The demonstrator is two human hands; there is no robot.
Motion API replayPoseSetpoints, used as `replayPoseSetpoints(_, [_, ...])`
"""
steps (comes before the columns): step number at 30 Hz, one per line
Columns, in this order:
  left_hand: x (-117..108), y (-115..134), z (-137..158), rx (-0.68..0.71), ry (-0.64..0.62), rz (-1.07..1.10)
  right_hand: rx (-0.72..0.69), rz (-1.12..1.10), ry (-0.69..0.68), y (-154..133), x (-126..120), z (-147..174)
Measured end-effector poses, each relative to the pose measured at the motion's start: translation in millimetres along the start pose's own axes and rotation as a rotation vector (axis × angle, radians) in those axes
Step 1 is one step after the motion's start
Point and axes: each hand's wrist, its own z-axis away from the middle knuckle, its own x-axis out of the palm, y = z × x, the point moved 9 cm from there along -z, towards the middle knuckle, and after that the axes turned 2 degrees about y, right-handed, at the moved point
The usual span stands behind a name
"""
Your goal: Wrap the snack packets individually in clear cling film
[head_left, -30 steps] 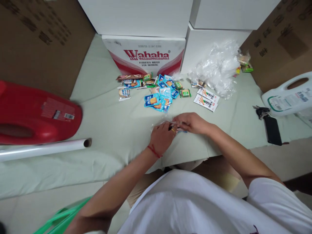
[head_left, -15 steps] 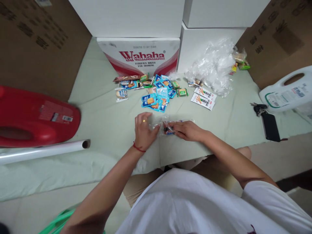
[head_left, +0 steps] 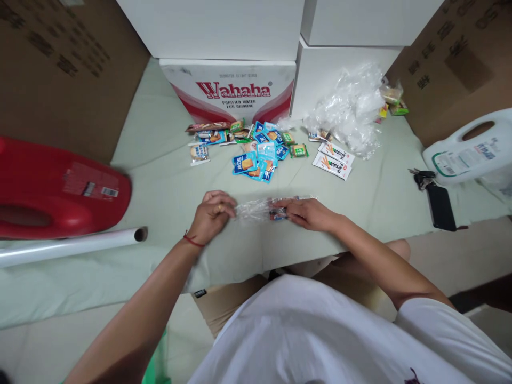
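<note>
Firstly, Wahaha water carton [head_left: 236,90]: stands far. Red jug [head_left: 72,186]: lies left. Loose snack packets [head_left: 256,162]: sit before the carton. Clear plastic bag [head_left: 252,210]: lies near centre, its left part now drawn out straighter than half a second ago, seemingly for smoothing. Left hand [head_left: 214,216]: is farther left, apparently pinching the bag's end. Right hand [head_left: 306,213]: rests on the bag; whether gripping, cannot tell. Enclosed packets [head_left: 279,215]: show beside the right fingers.
</note>
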Motion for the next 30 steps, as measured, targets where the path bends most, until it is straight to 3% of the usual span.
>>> replayPoseSetpoints(2, [-2,-5,10,-0.011,-0.046,-0.056,-0.003,0.016,0.002,-1,0,-1])
replayPoseSetpoints(3, [-8,-5,11,-0.022,-0.009,-0.058,-0.005,0.02,0.002,-2,0,-1])
replayPoseSetpoints(6, [-35,1,1,-0.089,0.236,0.033,-0.012,0.034,0.003,-4,0,-2])
replayPoseSetpoints(8, [-39,8,-14,-0.133,0.318,0.127,-0.009,0.05,-0.003,-5,0,-3])
replayPoseSetpoints(10, [-19,21,-36,-0.126,0.213,0.152,-0.008,0.066,-0.017,-6,0,-3])
replayPoseSetpoints(12, [20,35,-52,-0.065,-0.028,0.046,-0.001,0.081,-0.031,-6,0,-2])
replayPoseSetpoints(14, [58,37,-53,-0.044,-0.241,-0.098,0.005,0.113,-0.029,-4,-1,1])
replayPoseSetpoints(16, [82,33,-47,-0.048,-0.334,-0.2,0.003,0.162,-0.005,-2,-3,5])
replayPoseSetpoints(19, [92,29,-37,-0.031,-0.342,-0.229,-0.017,0.212,0.061,1,-7,11])
replayPoseSetpoints(23, [87,29,-28,-0.013,-0.332,-0.21,0.01,0.174,0.127,13,-11,19])
replayPoseSetpoints(30, [82,33,-16,-0.102,-0.255,-0.285,0.089,0.152,0.158,38,-24,31])
